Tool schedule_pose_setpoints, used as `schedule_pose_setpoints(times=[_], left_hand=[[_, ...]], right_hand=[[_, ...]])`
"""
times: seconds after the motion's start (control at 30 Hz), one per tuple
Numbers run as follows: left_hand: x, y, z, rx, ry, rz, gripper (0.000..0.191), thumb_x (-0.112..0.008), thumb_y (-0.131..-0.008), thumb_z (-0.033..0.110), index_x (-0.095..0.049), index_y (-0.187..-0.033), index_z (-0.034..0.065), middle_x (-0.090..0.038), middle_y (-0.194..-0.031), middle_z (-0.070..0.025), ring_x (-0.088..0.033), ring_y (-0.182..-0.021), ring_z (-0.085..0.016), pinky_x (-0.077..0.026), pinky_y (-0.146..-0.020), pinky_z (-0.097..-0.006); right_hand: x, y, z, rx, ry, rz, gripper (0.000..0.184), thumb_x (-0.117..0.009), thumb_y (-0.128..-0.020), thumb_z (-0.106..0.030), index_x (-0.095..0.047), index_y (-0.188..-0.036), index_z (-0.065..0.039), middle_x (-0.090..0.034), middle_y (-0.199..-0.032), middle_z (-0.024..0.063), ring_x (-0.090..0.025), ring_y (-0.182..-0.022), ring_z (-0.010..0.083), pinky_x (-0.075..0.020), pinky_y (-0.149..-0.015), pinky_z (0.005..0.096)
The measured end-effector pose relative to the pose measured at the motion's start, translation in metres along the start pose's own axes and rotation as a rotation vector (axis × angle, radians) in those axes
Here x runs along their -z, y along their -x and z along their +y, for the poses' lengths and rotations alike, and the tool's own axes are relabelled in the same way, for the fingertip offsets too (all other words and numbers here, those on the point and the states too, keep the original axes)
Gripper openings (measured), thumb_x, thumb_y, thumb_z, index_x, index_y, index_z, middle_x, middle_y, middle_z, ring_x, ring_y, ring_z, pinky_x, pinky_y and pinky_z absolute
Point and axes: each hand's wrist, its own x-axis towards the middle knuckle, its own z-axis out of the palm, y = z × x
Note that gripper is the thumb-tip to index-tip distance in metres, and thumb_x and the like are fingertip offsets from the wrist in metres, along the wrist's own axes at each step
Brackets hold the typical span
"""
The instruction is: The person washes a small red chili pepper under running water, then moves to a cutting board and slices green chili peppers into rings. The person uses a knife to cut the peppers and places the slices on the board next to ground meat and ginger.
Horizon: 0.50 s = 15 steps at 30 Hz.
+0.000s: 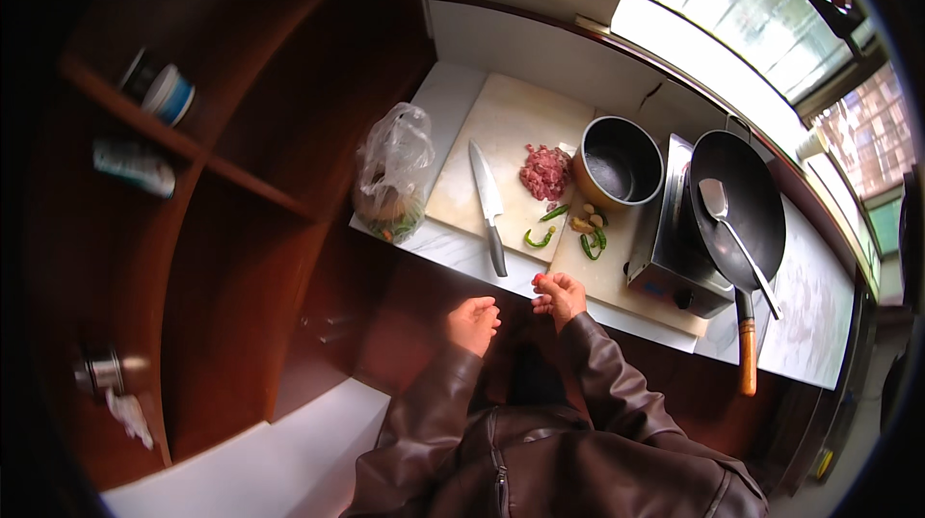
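Observation:
My right hand pinches a small red object between thumb and fingertips, just off the counter's front edge; what it is stays unclear. Left of it, my left hand hovers before the counter, fingers loosely curled, with nothing visible in it. A kitchen knife lies on the pale cutting board, its dark handle over the front edge. Cut raw meat sits to the knife's right. Nearer me are green chili peppers. Garlic and what looks like ginger lie with more green chilies on a second board.
A deep pot stands behind the garlic. Right of it, a gas stove bears a wok with a metal spatula; its wooden handle juts past the counter. A plastic bag of vegetables stands left, beside a wooden shelf unit.

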Motion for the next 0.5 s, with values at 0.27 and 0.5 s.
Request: schedule_pose_setpoints(times=[0.27,0.5], left_hand=[[0.007,-0.059,0.012,0.104,-0.086,-0.069,0.021,-0.063,-0.086,0.008,-0.062,-0.103,-0.0025,-0.066,-0.087,-0.0091,-0.062,-0.067,-0.012,-0.051,-0.055,-0.0221],[0.006,-0.101,0.028,0.123,-0.101,-0.039,0.02,-0.063,-0.086,0.007,-0.062,-0.103,-0.0031,-0.067,-0.086,-0.0103,-0.063,-0.067,-0.012,-0.052,-0.055,-0.0224]], right_hand=[[-0.029,-0.087,-0.013,0.067,0.03,0.139,0.015,-0.066,-0.082,-0.018,-0.062,-0.089,-0.005,-0.066,-0.083,0.0046,-0.057,-0.057,0.0137,-0.0467,-0.044,0.0257],[-0.053,-0.168,-0.029,0.077,-0.019,0.249,0.011,-0.066,-0.08,-0.012,-0.064,-0.088,-0.004,-0.063,-0.076,0.0041,-0.057,-0.051,0.0135,-0.0449,-0.041,0.0258]])
